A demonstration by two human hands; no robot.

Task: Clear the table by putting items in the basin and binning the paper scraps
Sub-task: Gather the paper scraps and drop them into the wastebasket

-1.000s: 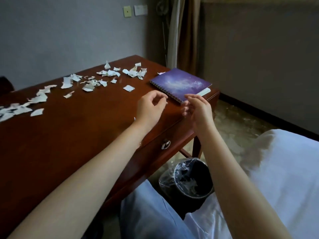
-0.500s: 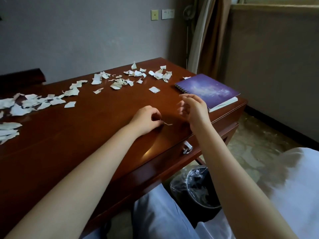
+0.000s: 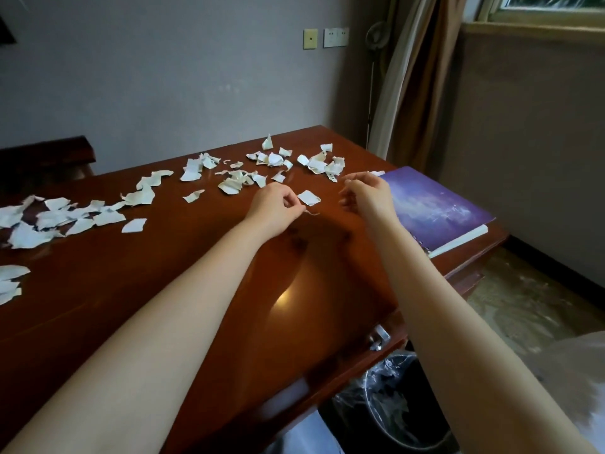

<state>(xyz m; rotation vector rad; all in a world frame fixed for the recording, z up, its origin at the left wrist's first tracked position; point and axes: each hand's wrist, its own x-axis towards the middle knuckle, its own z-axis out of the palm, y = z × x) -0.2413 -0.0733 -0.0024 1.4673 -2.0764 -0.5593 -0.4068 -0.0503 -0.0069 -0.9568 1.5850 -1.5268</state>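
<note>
- The left hand [image 3: 278,204] now sits farther across the dark red-brown wooden table [image 3: 163,290] than a second ago, with its fingertips just beside a small square white paper scrap [image 3: 308,197].
- It pinches a thin pale sliver of paper [image 3: 312,213], which is not seen a second ago.
- The right hand [image 3: 368,199] is no longer at the table's near edge. It now hovers by the far corner of the purple starry-covered notebook [image 3: 435,208], close to the scattered scraps.

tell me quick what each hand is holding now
left hand: pinching a thin pale sliver
right hand: fingers curled, cannot tell if holding anything
</note>
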